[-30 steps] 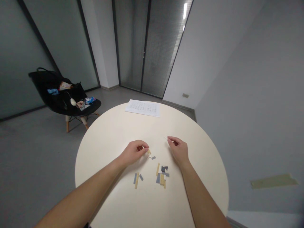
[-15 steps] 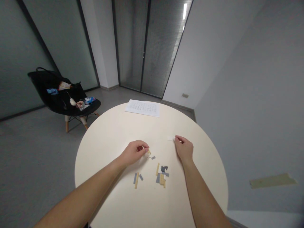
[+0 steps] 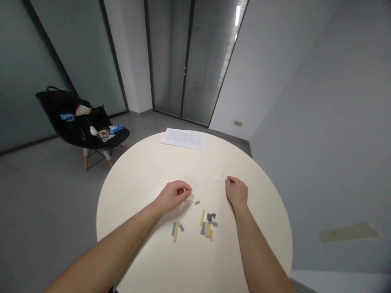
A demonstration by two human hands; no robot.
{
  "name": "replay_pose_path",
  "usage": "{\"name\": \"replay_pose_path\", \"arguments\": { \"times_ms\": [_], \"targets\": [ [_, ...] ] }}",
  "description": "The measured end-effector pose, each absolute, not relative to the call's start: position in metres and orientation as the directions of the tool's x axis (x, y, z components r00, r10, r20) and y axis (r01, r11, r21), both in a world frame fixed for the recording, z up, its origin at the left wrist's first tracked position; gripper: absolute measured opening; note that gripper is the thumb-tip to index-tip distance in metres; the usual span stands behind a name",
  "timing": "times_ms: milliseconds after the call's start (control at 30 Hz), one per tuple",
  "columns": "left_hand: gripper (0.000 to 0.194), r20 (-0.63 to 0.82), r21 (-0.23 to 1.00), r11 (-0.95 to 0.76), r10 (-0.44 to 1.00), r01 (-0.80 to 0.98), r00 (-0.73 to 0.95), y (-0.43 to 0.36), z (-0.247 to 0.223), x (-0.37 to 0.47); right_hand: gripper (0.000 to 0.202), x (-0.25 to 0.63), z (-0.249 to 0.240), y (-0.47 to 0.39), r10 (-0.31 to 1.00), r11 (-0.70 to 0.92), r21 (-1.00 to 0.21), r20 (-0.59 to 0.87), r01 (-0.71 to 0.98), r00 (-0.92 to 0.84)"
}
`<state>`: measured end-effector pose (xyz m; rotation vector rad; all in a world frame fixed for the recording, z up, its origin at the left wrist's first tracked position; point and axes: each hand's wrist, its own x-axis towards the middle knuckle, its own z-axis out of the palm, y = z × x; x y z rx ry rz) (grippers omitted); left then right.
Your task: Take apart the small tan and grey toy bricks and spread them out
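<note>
Head view: left hand (image 3: 174, 196) pinches yellow-white piece (image 3: 192, 195), long axis unclear; right hand (image 3: 237, 193), fingers narrow, contents unclear; lower-centre tan strip (image 3: 176, 232) runs near-vertical.

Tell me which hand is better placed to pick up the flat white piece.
Probably the right hand: it is close beside the flat white piece, while the left hand is farther off, at some yellow and white pieces.

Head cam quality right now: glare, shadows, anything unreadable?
All head view: bright streak on the glass panel; soft shadow below the left hand; print on the paper too small to read; white piece beside the right hand barely stands out from the pale tabletop.
</note>
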<state>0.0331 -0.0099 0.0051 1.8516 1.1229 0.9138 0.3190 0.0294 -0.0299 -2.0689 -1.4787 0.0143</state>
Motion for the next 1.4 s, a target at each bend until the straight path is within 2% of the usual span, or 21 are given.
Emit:
{"name": "replay_pose_path", "arguments": {
  "times_ms": [267, 500, 900, 1167, 1400],
  "targets": [
    [0.019, 0.190, 0.875, -0.324, 0.914, 0.361, 0.358, -0.008, 0.002, 0.033, 0.032, 0.318, -0.029, 0.030, 0.889, -0.216, -0.372, 0.308, 0.903, 0.340],
    [0.018, 0.188, 0.867, -0.330, 0.911, 0.374, 0.368, -0.009, 0.004, 0.033, 0.036, 0.312, -0.031, 0.029, 0.935, -0.176, -0.234, 0.266, 0.956, 0.237],
    [0.018, 0.202, 0.868, -0.339, 0.909, 0.364, 0.365, -0.006, -0.004, 0.032, 0.033, 0.308, -0.023, 0.027, 0.931, -0.230, -0.264, 0.220, 0.937, 0.291],
    [0.020, 0.191, 0.870, -0.328, 0.913, 0.368, 0.361, -0.006, -0.001, 0.032, 0.034, 0.307, -0.023, 0.027, 0.948, -0.196, -0.260, 0.196, 0.945, 0.251],
    [0.021, 0.199, 0.868, -0.333, 0.913, 0.369, 0.357, -0.006, -0.002, 0.032, 0.035, 0.309, -0.027, 0.028, 0.954, -0.104, -0.248, 0.249, 0.963, 0.167]
  ]
}}
